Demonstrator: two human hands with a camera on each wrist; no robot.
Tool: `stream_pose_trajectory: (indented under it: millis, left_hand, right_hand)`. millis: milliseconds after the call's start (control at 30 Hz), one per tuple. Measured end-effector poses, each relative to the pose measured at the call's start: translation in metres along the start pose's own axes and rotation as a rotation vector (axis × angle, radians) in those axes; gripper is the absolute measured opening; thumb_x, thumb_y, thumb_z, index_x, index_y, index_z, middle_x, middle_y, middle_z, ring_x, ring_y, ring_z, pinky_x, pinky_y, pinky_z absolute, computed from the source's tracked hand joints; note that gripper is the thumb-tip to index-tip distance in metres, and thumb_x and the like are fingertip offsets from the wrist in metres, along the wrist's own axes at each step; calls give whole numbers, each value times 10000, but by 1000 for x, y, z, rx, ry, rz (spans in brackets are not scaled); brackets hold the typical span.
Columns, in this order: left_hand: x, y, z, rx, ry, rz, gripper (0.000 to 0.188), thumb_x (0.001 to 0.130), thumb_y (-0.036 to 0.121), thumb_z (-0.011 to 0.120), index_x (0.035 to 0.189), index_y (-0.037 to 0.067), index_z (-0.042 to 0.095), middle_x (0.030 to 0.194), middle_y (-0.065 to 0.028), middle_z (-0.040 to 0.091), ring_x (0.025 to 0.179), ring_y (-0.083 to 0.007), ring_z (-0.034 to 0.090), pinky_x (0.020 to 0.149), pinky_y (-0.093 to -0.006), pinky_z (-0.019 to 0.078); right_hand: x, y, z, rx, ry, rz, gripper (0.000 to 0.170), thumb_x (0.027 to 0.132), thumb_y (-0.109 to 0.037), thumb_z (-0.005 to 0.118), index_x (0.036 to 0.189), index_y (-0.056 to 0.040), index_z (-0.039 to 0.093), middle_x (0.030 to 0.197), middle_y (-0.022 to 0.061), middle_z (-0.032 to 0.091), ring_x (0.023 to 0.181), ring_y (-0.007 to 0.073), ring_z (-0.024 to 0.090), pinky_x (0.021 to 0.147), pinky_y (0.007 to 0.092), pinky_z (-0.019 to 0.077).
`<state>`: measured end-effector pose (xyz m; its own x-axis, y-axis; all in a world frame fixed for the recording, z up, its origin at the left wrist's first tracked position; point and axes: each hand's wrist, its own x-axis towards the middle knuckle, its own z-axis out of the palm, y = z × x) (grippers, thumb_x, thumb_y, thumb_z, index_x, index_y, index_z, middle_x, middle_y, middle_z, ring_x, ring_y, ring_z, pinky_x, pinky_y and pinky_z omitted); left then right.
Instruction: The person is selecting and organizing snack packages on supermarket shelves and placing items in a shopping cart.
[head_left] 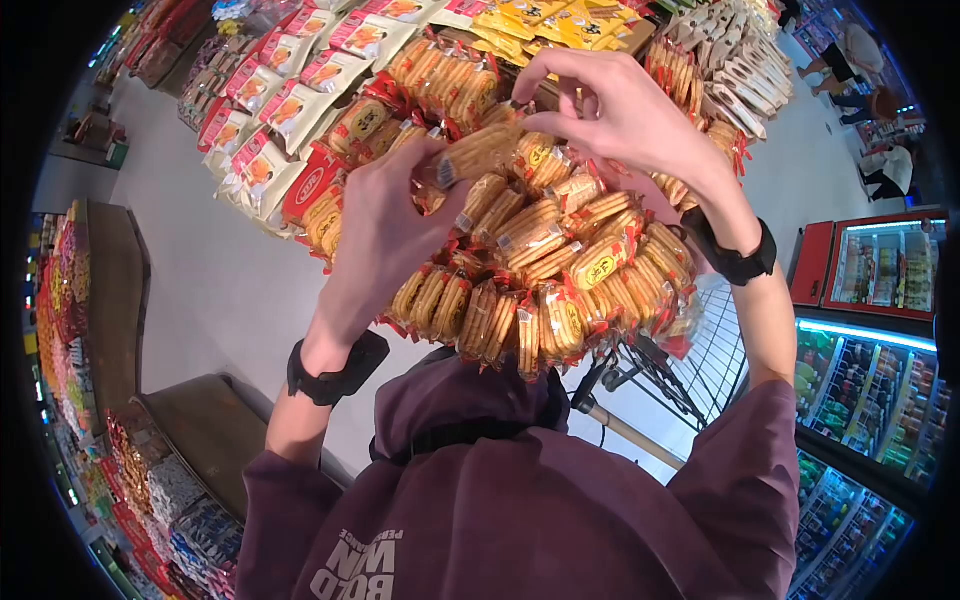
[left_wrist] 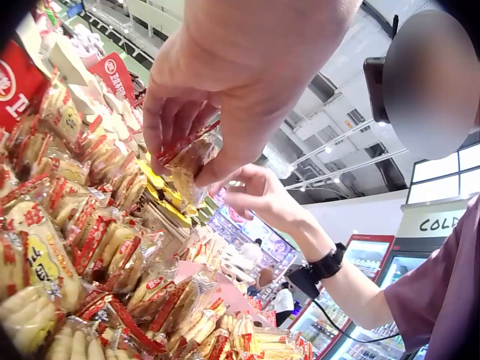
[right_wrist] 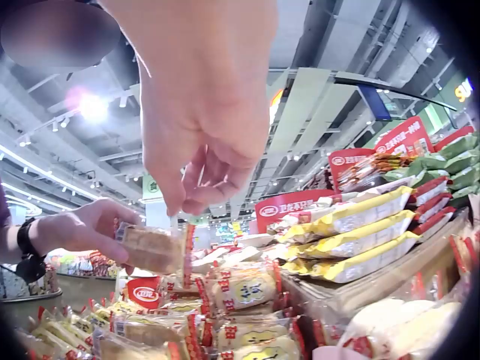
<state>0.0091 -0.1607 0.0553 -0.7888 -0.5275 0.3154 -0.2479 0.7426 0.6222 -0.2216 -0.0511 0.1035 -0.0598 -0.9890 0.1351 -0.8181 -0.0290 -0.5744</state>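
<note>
Biscuit heap (head_left: 590, 270) biggest, part hidden behind left arm. Right hand (head_left: 628, 105), fingers bent — whether gripping, cannot tell. Left hand (head_left: 378, 220) pinching wrapped packet (head_left: 485, 150) over heap — one end by right fingertips, other partly thumb-covered. Barcode (head_left: 446, 172) unreadably small.

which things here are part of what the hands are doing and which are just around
In the job:
- left hand, gripping a snack packet
- right hand, beside it
- packet pile beneath

Just around:
- yellow bags
- pink-and-white bags
- fridges
</note>
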Motion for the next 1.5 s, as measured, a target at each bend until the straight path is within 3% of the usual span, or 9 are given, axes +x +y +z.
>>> stream_pose_trajectory:
  millis: [133, 233, 267, 500, 700, 800, 1067, 1200, 1500]
  left_hand:
    - [-5, -12, -6, 24, -21, -89, 374, 822, 146, 822, 1100, -50, 668, 811, -61, 691, 751, -104, 625, 733, -278, 510]
    - [-4, -9, -5, -10, -33, -152, 376, 806, 162, 832, 1074, -55, 681, 834, -106, 725, 750, -118, 663, 746, -282, 528]
    - [-3, -8, -4, -16, -36, -173, 383, 806, 164, 836, 1074, -59, 678, 831, -108, 722, 746, -118, 660, 748, -279, 527]
    - [8, -7, 7, -125, -104, -269, 340, 860, 167, 813, 1057, -68, 666, 747, -52, 695, 677, -33, 559, 591, -230, 417]
    - [23, -16, 15, -353, -105, -317, 222, 925, 142, 759, 1002, -51, 682, 765, 11, 664, 685, -6, 505, 598, -200, 381]
    - [29, -10, 21, -454, -41, -349, 191, 928, 144, 760, 968, -31, 695, 786, 20, 656, 699, 2, 491, 607, -192, 372]
    - [46, -4, 25, -316, -108, -328, 239, 887, 179, 808, 953, -28, 707, 825, 1, 689, 732, -16, 565, 650, -168, 427]
    - [53, 1, 48, -387, -192, -218, 273, 856, 204, 828, 897, -32, 697, 844, -49, 724, 751, -61, 658, 709, -230, 545]
    - [61, 6, 96, 185, -297, 326, 280, 794, 209, 827, 907, -20, 712, 748, -127, 692, 662, -225, 682, 661, -344, 532]
  right_hand:
    - [-15, 52, 19, -283, -266, 25, 240, 785, -17, 686, 1024, -21, 674, 987, 138, 703, 961, 356, 679, 830, 471, 528]
    - [-21, 88, 53, -338, -229, -232, 279, 740, -63, 733, 1012, -27, 680, 1056, 132, 642, 868, 350, 661, 761, 443, 525]
    - [-21, 96, 59, -313, -337, -134, 243, 721, -27, 770, 941, 2, 671, 1130, 134, 666, 1044, 366, 661, 891, 444, 543]
    - [-20, 87, 65, -323, -521, 8, 366, 649, -48, 843, 982, -10, 696, 1007, 147, 681, 1012, 359, 670, 838, 454, 547]
    - [-32, 118, 67, -145, -26, -302, 187, 692, 25, 750, 862, 22, 673, 895, 155, 687, 884, 370, 685, 749, 451, 557]
    - [-41, 116, 68, -425, -242, -280, 175, 705, 40, 719, 869, 28, 658, 854, 160, 688, 832, 375, 685, 718, 439, 560]
    - [-45, 107, 60, -401, -144, -236, 195, 716, 22, 696, 903, 5, 643, 833, 151, 643, 866, 360, 657, 738, 434, 545]
    - [-57, 124, 68, -286, -138, -297, 222, 755, 17, 672, 970, 33, 620, 980, 197, 619, 1011, 411, 610, 827, 472, 516]
    - [-70, 121, 60, -208, -106, -262, 191, 784, -25, 689, 962, 19, 632, 1026, 150, 637, 1049, 357, 601, 871, 440, 529]
